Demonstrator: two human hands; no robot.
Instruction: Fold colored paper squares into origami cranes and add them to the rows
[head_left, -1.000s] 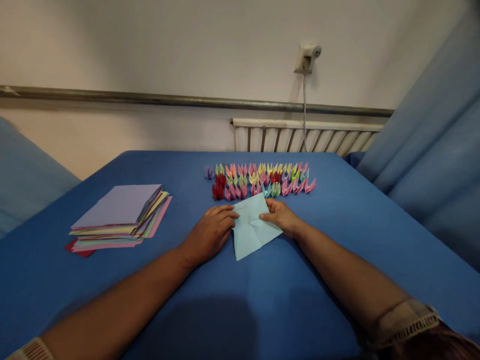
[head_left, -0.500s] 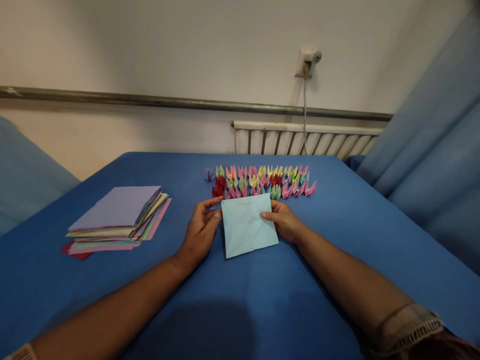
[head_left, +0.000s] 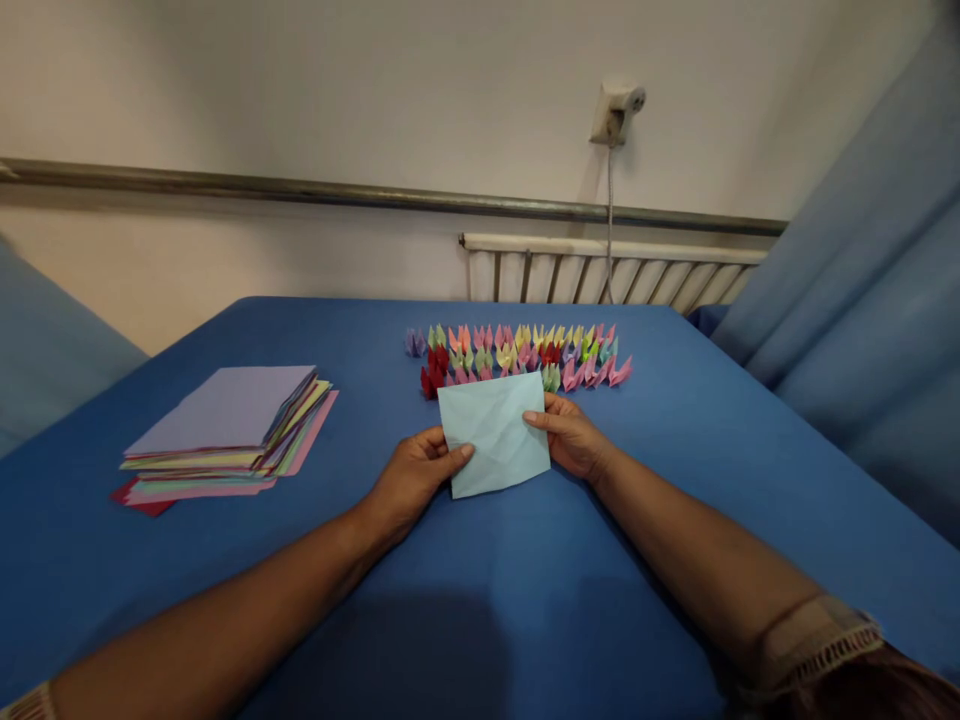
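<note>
Between my hands is a pale blue square of origami paper, held up in front of me with faint creases across it. My left hand pinches its left edge, thumb on the near face and fingers behind. At the right edge, my right hand grips it the same way, its fingers partly hidden by the sheet. Just beyond the paper stand rows of small folded paper cranes in pink, red, yellow, green and purple. The paper's top edge covers part of the nearest row.
A stack of coloured paper, purple on top, lies at the left of the blue-covered table. Behind it are a wall rail, a radiator and a plug in a socket. Blue curtains hang at both sides.
My left hand has moved lower along the paper's left edge and its thumb now presses on the near face. The paper has tilted slightly. My right hand keeps its grip.
</note>
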